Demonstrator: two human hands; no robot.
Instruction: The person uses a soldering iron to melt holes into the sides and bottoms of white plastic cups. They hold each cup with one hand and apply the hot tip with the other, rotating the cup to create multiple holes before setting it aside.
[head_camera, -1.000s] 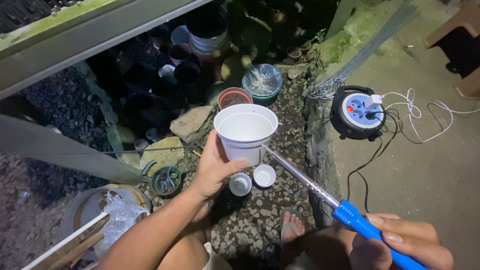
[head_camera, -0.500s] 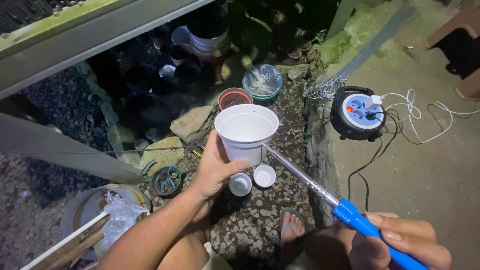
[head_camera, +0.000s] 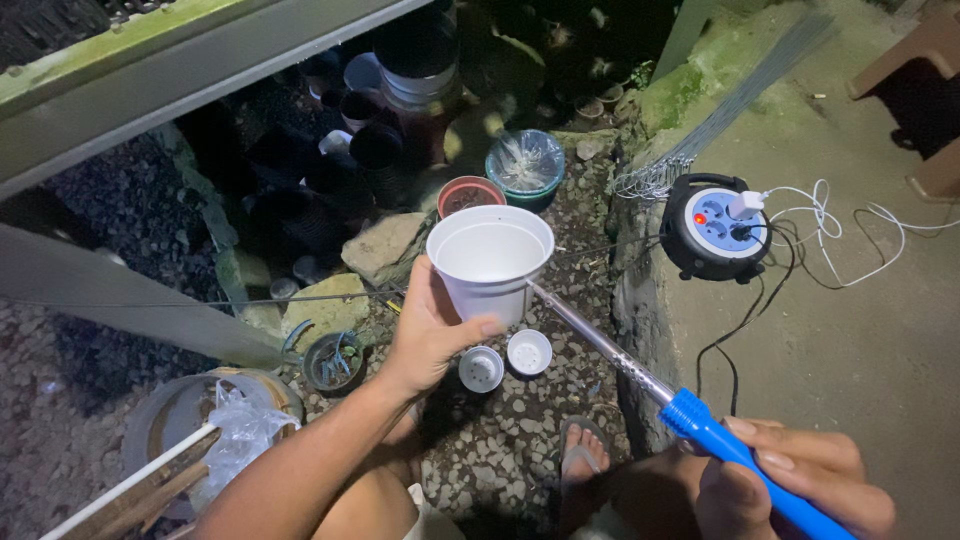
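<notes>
White plastic cup (head_camera: 489, 262), smooth and round, sits pinched in the left hand (head_camera: 428, 335); the right hand (head_camera: 790, 480), fingers wrapped, presses a blue-handled metal soldering iron (head_camera: 640, 375) against its right wall.

A: White cup (head_camera: 489, 262): plastic, matt, smooth wall. Tool (head_camera: 640, 375): bare metal shaft with dull sheen; handle of glossy blue plastic.

B: Ground (head_camera: 500, 450): loose gravel, rough. Slab (head_camera: 830, 330) alongside: concrete, matt, gritty. Cable reel (head_camera: 712, 226): black plastic, semi-gloss. Two small white caps (head_camera: 505, 360): smooth plastic.
</notes>
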